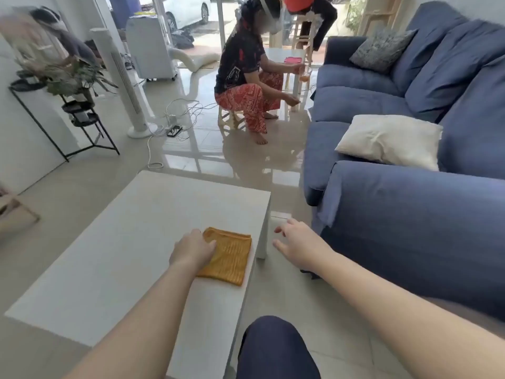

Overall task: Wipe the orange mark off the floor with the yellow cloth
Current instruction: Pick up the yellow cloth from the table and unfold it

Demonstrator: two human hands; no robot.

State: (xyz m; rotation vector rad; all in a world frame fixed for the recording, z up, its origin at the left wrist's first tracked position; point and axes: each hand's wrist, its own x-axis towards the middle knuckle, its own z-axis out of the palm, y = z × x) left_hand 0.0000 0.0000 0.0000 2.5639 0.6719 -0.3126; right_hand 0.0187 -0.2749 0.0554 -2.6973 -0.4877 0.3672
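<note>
1. Head view: the yellow cloth (228, 255), folded flat, lies on the white counter (123, 242) near its right edge.
2. The left hand (192, 248) rests on the cloth's left part, fingers bent down onto it; whether its grip has closed on the fabric I cannot tell.
3. The right hand (297, 243) hovers over the floor (273, 170) between counter and blue sofa (396, 214), its grip released, fingers spread.
4. Farther off, another person (246, 77) crouches on a small stool (231, 119).
5. No orange mark is clearly discernible on the floor near the hands.
</note>
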